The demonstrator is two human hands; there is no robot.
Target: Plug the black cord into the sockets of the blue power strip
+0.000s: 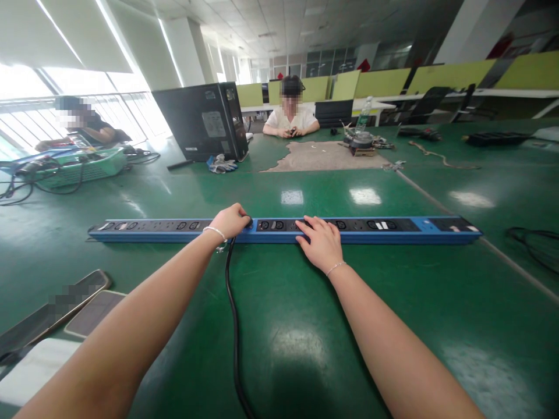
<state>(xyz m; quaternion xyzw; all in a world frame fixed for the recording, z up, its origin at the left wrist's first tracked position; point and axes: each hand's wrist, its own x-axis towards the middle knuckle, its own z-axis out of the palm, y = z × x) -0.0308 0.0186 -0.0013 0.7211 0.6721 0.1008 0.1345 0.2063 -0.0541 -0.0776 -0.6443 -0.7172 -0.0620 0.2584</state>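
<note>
A long blue power strip with black socket panels lies crosswise on the green table. My left hand is closed around a black plug at the middle of the strip. From that plug a thick black cable runs down toward me. Whether the plug sits fully in a socket is hidden by my fingers. My right hand rests with spread fingers on the strip's top, right of its middle, holding nothing.
A black computer case stands at the back left, with gloves beside it. Farther left is a green basket of cables. Phone-like devices lie front left. Two people sit across the table. A bottle stands behind them at right.
</note>
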